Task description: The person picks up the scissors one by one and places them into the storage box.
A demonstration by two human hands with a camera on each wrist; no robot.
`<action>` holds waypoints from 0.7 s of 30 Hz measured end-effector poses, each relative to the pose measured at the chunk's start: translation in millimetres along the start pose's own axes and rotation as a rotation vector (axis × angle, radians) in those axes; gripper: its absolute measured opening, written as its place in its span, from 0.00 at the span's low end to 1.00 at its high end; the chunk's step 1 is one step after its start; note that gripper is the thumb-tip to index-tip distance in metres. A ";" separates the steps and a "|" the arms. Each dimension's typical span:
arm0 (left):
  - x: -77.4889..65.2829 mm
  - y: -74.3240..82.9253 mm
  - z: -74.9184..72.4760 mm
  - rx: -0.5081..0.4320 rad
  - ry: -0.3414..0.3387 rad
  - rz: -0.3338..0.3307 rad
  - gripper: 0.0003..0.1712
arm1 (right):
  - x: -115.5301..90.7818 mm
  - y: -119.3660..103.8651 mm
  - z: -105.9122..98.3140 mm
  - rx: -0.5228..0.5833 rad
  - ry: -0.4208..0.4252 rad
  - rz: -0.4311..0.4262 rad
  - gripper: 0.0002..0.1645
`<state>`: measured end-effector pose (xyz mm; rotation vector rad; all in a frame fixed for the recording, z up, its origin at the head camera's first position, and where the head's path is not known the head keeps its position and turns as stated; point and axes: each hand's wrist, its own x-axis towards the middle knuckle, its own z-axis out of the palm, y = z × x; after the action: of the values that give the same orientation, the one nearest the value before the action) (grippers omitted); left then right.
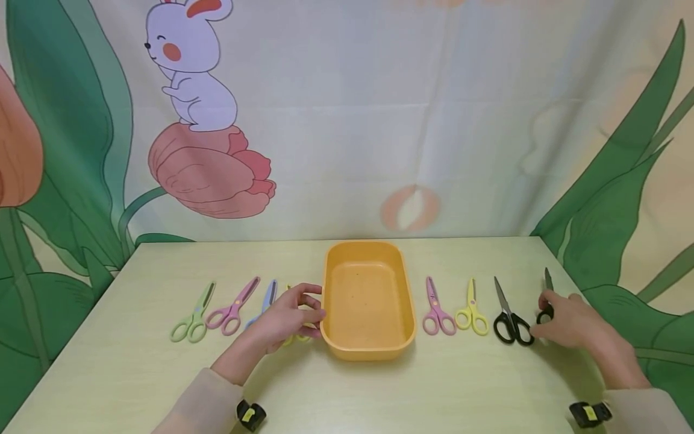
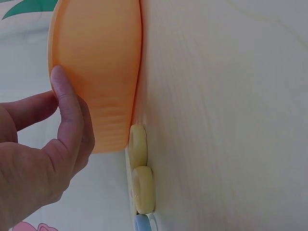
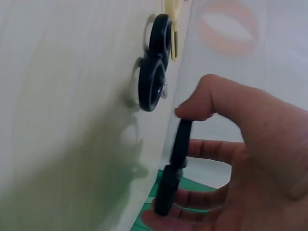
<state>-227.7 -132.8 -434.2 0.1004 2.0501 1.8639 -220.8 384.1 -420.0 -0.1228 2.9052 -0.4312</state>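
Note:
An orange-yellow plastic bin (image 1: 368, 353) stands mid-table. My left hand (image 1: 287, 313) pinches its left rim with thumb and fingertip, as the left wrist view shows at the bin wall (image 2: 103, 72). At the far right my right hand (image 1: 575, 319) grips black-handled scissors (image 3: 179, 149) by the handle loops, raised off the table with the blade pointing away. Just left of it lies another pair of black scissors (image 1: 506, 316). Beneath my left hand are yellow scissors (image 2: 143, 190) and blue scissors (image 1: 268, 296), both partly hidden.
Left of the bin lie green scissors (image 1: 195, 319) and pink scissors (image 1: 232, 310). On its right side lie a second pink pair of scissors (image 1: 434, 304) and a second yellow pair of scissors (image 1: 472, 307). A printed curtain (image 1: 336, 120) hangs behind the pale table (image 1: 412, 398).

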 end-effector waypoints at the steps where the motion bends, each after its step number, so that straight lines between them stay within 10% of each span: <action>1: 0.2 -0.3 0.2 -0.001 0.000 -0.002 0.30 | 0.4 -2.1 -0.1 -0.005 0.013 0.000 0.30; 21: -2.7 -2.1 1.1 -0.027 -0.035 -0.006 0.30 | 2.1 -59.7 9.2 -0.028 0.149 -0.053 0.30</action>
<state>-224.5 -132.8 -435.7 0.1185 1.9997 1.8720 -217.8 324.3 -411.4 -0.1799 3.0609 -0.4251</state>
